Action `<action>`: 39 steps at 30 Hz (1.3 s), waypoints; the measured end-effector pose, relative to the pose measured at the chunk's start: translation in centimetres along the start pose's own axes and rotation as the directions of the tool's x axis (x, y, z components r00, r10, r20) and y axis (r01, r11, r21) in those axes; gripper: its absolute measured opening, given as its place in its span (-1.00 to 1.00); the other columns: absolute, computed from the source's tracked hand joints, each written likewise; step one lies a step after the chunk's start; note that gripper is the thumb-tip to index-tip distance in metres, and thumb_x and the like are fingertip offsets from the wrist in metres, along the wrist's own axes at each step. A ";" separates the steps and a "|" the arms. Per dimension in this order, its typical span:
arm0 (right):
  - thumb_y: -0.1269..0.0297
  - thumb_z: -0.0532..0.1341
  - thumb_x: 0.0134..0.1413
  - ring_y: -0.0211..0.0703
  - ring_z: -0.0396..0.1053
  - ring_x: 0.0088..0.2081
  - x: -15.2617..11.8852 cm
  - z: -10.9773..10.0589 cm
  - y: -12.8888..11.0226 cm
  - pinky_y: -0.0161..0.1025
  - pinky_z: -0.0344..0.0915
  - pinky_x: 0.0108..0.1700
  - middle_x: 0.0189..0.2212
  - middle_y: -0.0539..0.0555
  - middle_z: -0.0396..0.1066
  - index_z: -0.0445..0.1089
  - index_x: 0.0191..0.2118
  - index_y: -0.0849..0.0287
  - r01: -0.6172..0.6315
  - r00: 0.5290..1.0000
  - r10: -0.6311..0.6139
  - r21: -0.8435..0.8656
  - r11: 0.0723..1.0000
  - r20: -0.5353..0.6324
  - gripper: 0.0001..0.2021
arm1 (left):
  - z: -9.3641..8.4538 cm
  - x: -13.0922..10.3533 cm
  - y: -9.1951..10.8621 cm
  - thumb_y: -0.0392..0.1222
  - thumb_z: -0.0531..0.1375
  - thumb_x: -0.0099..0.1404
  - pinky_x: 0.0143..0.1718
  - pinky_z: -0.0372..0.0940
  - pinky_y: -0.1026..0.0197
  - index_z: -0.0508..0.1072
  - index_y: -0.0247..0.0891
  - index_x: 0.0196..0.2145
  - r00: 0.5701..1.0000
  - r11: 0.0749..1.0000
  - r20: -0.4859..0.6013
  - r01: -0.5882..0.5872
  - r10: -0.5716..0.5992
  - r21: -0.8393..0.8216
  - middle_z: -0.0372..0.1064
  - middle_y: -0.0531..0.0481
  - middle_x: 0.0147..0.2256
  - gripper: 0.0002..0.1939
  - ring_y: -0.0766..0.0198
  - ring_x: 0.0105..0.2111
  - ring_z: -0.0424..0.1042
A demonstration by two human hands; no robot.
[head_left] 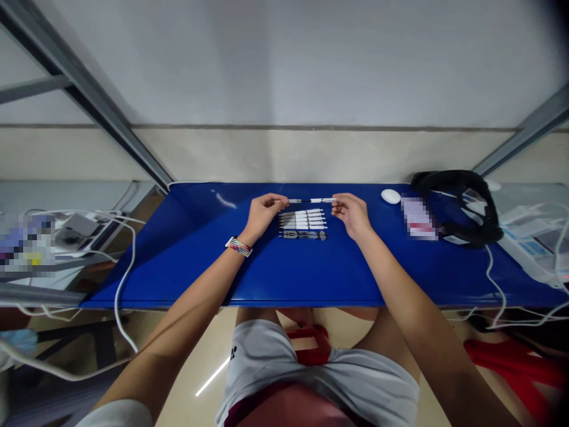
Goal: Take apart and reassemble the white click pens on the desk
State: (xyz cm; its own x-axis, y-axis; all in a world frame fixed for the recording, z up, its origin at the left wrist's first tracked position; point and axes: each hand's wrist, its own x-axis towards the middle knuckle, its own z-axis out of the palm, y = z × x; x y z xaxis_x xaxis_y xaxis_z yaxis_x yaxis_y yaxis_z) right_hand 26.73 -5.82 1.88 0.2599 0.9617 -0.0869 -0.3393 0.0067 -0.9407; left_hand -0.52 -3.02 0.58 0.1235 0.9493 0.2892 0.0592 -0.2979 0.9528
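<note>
My left hand (pixel 265 213), with a colourful woven band on its wrist, pinches the left end of a white and dark pen (pixel 322 200). My right hand (pixel 354 216) grips its right end, so the pen lies level between both hands above the blue tabletop (pixel 293 267). A narrower dark stretch shows at the middle of it; whether the two halves are joined there I cannot tell. Just below, several white pens (pixel 306 219) lie in a stacked row, dark tips to the left. A clear and dark pen (pixel 306 235) lies nearest to me under that row.
Right of my hands are a white mouse (pixel 390 196), a blurred-out pinkish item (pixel 418 217) and a black headset strap (pixel 491 204). A white power strip (pixel 528 249) and cables sit at the far right. Grey metal posts (pixel 111 130) flank the table; a white cable (pixel 119 290) hangs at left.
</note>
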 end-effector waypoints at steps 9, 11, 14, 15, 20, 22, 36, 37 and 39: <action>0.22 0.46 -0.04 -0.22 0.44 -0.42 -0.4 0.6 0.7 -0.19 0.47 -0.26 -0.44 0.02 0.54 0.62 -0.29 0.10 0.078 0.988 -0.067 -0.074 0.994 0.140 -0.84 | 0.5 -0.4 0.8 0.07 0.42 0.32 -0.27 0.35 0.19 0.69 -0.26 -0.29 0.999 0.999 0.045 0.028 -0.030 0.032 0.65 -0.10 -0.32 -0.70 0.25 -0.36 0.51; 0.20 0.47 -0.06 -0.20 0.46 -0.40 -0.5 0.7 0.7 -0.18 0.48 -0.24 -0.43 0.02 0.55 0.63 -0.28 0.09 0.098 0.983 -0.083 -0.080 0.992 0.166 -0.82 | 0.4 -0.4 0.9 0.15 0.39 0.35 -0.31 0.32 0.20 0.66 -0.26 -0.36 0.999 0.998 0.038 0.027 -0.030 0.058 0.62 -0.08 -0.38 -0.62 0.27 -0.41 0.47; 0.18 0.50 -0.07 -0.19 0.47 -0.39 -0.6 0.7 0.6 -0.16 0.48 -0.23 -0.42 0.01 0.56 0.63 -0.26 0.08 0.124 0.973 -0.106 -0.079 0.989 0.203 -0.79 | 0.3 -0.4 1.1 0.27 0.31 0.41 -0.36 0.26 0.20 0.60 -0.25 -0.44 0.999 0.993 0.038 0.018 -0.023 0.114 0.52 -0.04 -0.50 -0.48 0.29 -0.49 0.40; 0.18 0.51 -0.07 -0.19 0.47 -0.39 -0.7 0.8 0.5 -0.16 0.48 -0.23 -0.42 0.01 0.55 0.64 -0.26 0.08 0.132 0.970 -0.112 -0.078 0.988 0.214 -0.78 | 0.3 -0.4 1.1 0.29 0.27 0.43 -0.37 0.24 0.20 0.58 -0.25 -0.48 0.999 0.991 0.040 0.011 -0.016 0.134 0.47 -0.02 -0.54 -0.44 0.30 -0.51 0.37; 0.15 0.52 -0.04 -0.19 0.46 -0.38 -0.9 0.8 0.4 -0.16 0.48 -0.23 -0.41 0.01 0.55 0.63 -0.25 0.08 0.149 0.961 -0.121 -0.097 0.984 0.249 -0.78 | 0.2 -0.5 1.2 0.30 0.19 0.49 -0.43 0.14 0.19 0.43 -0.22 -0.60 0.999 0.981 0.040 -0.017 0.009 0.195 0.30 0.04 -0.62 -0.35 0.33 -0.57 0.24; 0.16 0.50 -0.03 -0.21 0.44 -0.40 -0.9 0.8 0.5 -0.20 0.45 -0.28 -0.44 0.01 0.53 0.63 -0.28 0.10 0.127 0.967 -0.103 -0.093 0.988 0.232 -0.80 | 0.2 -0.4 1.0 0.23 0.28 0.45 -0.41 0.18 0.19 0.50 -0.22 -0.50 0.999 0.987 0.051 -0.022 0.014 0.161 0.38 0.03 -0.56 -0.48 0.32 -0.53 0.30; 0.25 0.50 -0.03 -0.24 0.43 -0.41 -0.8 0.8 0.4 -0.24 0.44 -0.26 -0.46 0.02 0.51 0.61 -0.32 0.14 0.017 0.984 -0.016 -0.002 1.000 0.178 -0.85 | 0.4 -0.6 1.0 -0.02 0.37 0.39 -0.21 0.39 0.18 0.57 -0.17 0.07 0.991 0.995 0.107 -0.084 0.078 0.053 0.58 -0.08 -0.13 -0.65 0.25 -0.26 0.51; 0.25 0.50 -0.03 -0.24 0.43 -0.41 -0.8 0.8 0.4 -0.24 0.44 -0.26 -0.47 0.02 0.51 0.61 -0.32 0.14 0.016 0.983 -0.017 0.004 1.000 0.183 -0.85 | 0.4 -0.6 0.9 0.03 0.31 0.45 -0.23 0.38 0.17 0.58 -0.18 0.04 0.992 0.997 0.110 -0.061 0.056 0.042 0.57 -0.07 -0.19 -0.68 0.25 -0.29 0.51; 0.24 0.50 -0.05 -0.24 0.42 -0.41 -0.8 0.9 0.4 -0.24 0.43 -0.27 -0.47 0.02 0.51 0.62 -0.31 0.15 0.014 0.982 -0.016 0.012 1.000 0.190 -0.84 | 0.4 -0.5 0.8 0.08 0.22 0.52 -0.28 0.36 0.18 0.59 -0.20 0.02 0.993 0.999 0.112 -0.026 0.023 0.021 0.55 -0.05 -0.31 -0.66 0.24 -0.33 0.50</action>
State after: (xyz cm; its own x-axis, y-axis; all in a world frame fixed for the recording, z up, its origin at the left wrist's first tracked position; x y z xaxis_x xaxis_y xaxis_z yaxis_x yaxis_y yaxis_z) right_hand 25.61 -6.33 1.90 0.0886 0.9960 -0.0075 -0.3459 0.0237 -0.9380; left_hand -0.17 -3.77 1.12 0.2350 0.9248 0.2991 0.0770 -0.3245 0.9428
